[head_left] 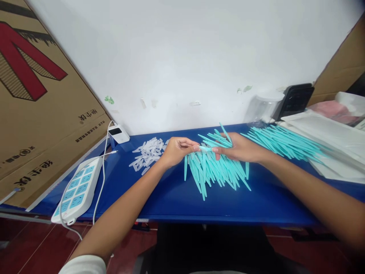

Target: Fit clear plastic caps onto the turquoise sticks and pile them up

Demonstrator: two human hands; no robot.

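Observation:
My left hand (pixel 179 149) is closed in a pinch on the pale end of a slim teal stick (pixel 205 148). Thumb and fingers of my right hand (pixel 236 147) grip the other end of that stick. A bunch of similar teal sticks (pixel 218 137) fans out from the same right hand, pointing up and left. Directly below both hands lies a loose pile of teal sticks (pixel 211 173). Left of my left hand is a heap of small translucent, cap-like pieces (pixel 149 152). My fingers hide what lies inside the left pinch.
The blue table (pixel 176 201) meets a white wall. On the left are a power strip (pixel 78 190), a small white device (pixel 119 134) and a cardboard box (pixel 51 114). To the right are more teal sticks (pixel 285 142), a clear jar (pixel 266 108), a black stand (pixel 296 99) and white sheets (pixel 336 137).

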